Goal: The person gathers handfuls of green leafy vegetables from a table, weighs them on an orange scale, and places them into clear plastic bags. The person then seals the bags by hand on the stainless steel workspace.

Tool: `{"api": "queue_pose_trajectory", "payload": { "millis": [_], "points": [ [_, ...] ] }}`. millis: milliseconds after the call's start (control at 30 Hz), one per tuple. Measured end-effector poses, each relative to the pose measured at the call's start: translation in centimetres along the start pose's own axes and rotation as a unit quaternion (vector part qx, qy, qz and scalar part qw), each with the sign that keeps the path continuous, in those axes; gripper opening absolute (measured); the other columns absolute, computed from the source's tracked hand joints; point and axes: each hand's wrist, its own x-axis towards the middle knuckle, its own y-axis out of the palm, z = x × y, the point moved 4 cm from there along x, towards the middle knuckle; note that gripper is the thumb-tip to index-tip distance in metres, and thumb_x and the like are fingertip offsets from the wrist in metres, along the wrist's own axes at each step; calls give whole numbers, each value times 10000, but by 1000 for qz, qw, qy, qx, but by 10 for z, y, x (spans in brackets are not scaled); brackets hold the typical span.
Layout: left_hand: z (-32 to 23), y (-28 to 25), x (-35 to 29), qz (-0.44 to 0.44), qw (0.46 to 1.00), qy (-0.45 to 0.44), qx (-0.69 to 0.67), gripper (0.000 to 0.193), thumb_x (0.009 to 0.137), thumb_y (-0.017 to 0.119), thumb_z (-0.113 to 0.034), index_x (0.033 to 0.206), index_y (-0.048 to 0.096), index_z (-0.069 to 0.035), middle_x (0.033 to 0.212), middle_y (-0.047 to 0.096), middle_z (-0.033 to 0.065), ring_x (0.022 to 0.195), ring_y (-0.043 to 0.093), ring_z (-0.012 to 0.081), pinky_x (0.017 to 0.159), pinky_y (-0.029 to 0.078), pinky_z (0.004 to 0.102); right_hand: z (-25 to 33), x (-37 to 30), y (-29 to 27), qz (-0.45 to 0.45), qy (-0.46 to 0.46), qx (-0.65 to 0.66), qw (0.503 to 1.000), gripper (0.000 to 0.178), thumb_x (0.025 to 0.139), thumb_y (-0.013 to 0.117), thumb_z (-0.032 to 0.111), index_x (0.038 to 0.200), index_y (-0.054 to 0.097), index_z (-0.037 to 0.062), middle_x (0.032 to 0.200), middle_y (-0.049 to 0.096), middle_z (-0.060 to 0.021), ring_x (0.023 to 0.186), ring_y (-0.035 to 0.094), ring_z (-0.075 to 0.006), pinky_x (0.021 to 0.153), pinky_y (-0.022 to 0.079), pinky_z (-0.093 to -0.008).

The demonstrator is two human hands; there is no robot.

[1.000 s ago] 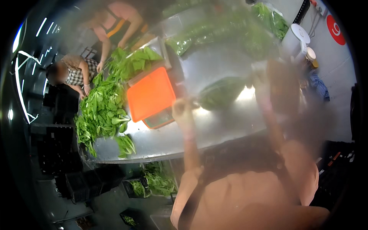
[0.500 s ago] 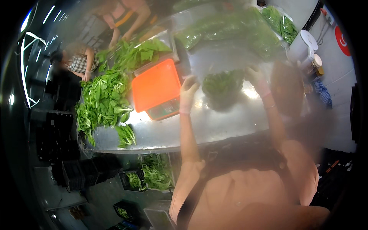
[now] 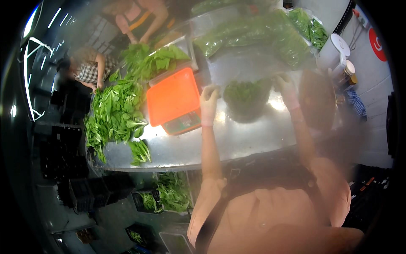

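Note:
A clear plastic bag of leafy greens (image 3: 246, 100) lies on the metal table between my two gloved hands, blurred by haze on the lens. My left hand (image 3: 209, 98) is at the bag's upper left, fingers closed in a pinch on its edge. At the upper right my right hand (image 3: 286, 89) pinches the opposite edge, its fingertips hazy. Left of my left hand stands a kitchen scale (image 3: 184, 124) with an orange tray (image 3: 173, 97) on top. Thin plastic at my fingertips is hard to make out.
Loose leafy greens (image 3: 114, 108) are heaped on the table's left side. Filled bags of greens (image 3: 249, 31) lie at the back. A white jug (image 3: 338, 46) stands at the far right. Two co-workers (image 3: 91, 67) handle greens at the far left. Crates of greens (image 3: 173, 192) sit below the table edge.
My hands and the bag stay nearly in place, with the left hand's fingers shifting slightly. The far co-worker's arms have drawn closer together over the greens.

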Motion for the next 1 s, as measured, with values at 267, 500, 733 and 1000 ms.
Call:
{"api": "queue_pose_trajectory", "payload": {
  "millis": [267,500,733,1000],
  "points": [
    [-2,10,-35,-82,995,30,-38,65,902,489,-59,921,503,1,925,594,107,701,577,126,591,529,270,45,-40,2,-30,-94,-58,993,162,918,443,120,874,538,-3,581,485,-24,487,434,-81,479,355,-203],
    [14,3,-37,-181,981,33,-62,67,910,485,-73,954,474,-23,876,553,87,796,583,168,678,524,311,48,-38,23,-47,-48,33,997,156,916,471,132,867,498,-13,806,574,-106,650,571,-129,626,490,-244],
    [13,10,-32,-138,982,-13,-130,171,872,543,-49,1024,485,2,868,553,78,765,579,151,694,520,291,8,-15,13,-32,47,116,992,156,897,524,140,922,525,-14,813,570,-76,685,568,-114,634,492,-237],
    [-33,12,-48,-96,994,49,0,105,864,533,-24,883,609,46,767,604,69,638,560,114,595,481,236,54,-37,12,-3,-13,-2,1000,146,889,537,137,852,579,3,661,549,-37,505,493,-80,473,378,-191]
  ]
}}
